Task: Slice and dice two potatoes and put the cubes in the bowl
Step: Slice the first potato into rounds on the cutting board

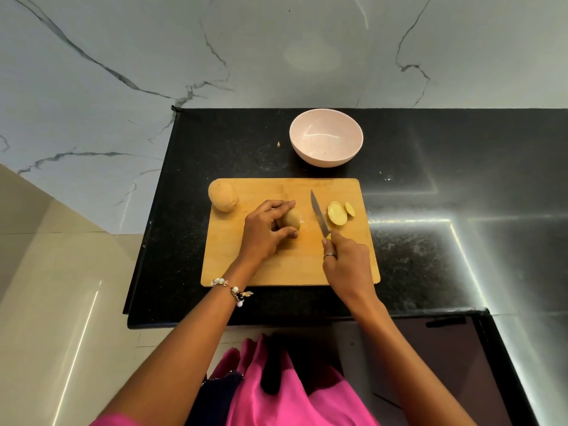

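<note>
On the wooden cutting board [276, 269] my left hand [266, 230] grips a partly cut potato [290, 219] near the board's middle. My right hand [345, 261] holds a knife [319, 214] by its yellow handle, the blade pointing away from me just right of that potato, not touching it. Right of the blade lie potato slices [338, 213], one large and one small. A whole potato [223, 196] sits at the board's far left corner. Beyond the board stands the pink bowl [326, 137], with nothing in it.
The board lies on a black granite counter [430, 241] whose left edge [144, 241] drops to a tiled floor. A marble wall [276, 50] rises behind the counter. A small scrap [278, 144] lies left of the bowl.
</note>
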`<state>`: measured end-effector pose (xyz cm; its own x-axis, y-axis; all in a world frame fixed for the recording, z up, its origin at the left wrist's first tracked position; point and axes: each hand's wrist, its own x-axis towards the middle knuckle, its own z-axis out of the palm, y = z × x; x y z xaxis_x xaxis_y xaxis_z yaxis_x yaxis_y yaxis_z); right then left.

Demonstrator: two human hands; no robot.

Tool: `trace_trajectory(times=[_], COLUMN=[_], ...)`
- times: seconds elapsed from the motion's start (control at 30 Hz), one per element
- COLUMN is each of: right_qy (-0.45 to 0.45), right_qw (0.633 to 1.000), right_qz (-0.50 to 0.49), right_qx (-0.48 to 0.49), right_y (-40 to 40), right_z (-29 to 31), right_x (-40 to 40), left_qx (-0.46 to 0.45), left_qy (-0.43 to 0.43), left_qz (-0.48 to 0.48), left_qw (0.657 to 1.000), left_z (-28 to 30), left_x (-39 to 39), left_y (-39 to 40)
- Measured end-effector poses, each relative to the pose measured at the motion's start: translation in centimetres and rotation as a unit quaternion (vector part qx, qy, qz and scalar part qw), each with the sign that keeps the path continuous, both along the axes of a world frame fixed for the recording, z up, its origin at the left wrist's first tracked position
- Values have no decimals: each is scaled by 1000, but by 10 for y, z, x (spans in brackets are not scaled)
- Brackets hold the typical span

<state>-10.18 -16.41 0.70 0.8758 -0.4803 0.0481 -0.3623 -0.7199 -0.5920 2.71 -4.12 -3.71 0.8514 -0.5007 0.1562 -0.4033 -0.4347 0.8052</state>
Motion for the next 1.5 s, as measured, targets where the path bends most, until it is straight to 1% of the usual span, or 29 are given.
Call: trace_trajectory(times=[0.07, 0.13, 0.37, 0.57, 0.77, 0.93, 1.07, 1.17, 1.27, 1.43, 1.5], right_qy=[0, 12, 55, 71, 98, 123, 125, 119, 108, 123, 124], right_qw=[999, 999, 997, 996, 991, 988, 986, 985, 986, 982, 981], right_qz=[33, 44, 55, 57, 67, 72, 88, 95, 97, 92, 94], right_qx=[10, 2, -19, -19, -57, -62, -72, -78, -81, -110, -119], right_y=[13, 21, 25, 29, 34, 36, 39, 41, 42, 48, 48], right_z=[6, 9, 13, 13, 17, 25, 33, 35, 29, 20, 18], right_x=[1, 3, 5, 9, 23, 33, 21, 29, 36, 15, 22], left_qx=[0, -1, -4, -1, -6, -15, -21, -24, -30, -42, -43], left_qy=[-3, -4, -13, -24, -32, -42, -35, -28, -30, -7, -5], left_qz=[0, -1, -6, -5, -5, -7, 0, -1, -1, 5, 7], left_qw=[1000, 1000, 1000, 1000, 999, 999, 999, 999, 999, 999, 999], left_z=[0, 0, -3, -4, -4, -4, -5, -4, -5, -6, -5], left_x=[0, 0, 1, 2, 3, 2, 1, 2, 2, 1, 1], left_y=[0, 0, 0, 0, 0, 0, 1, 1, 1, 1, 1])
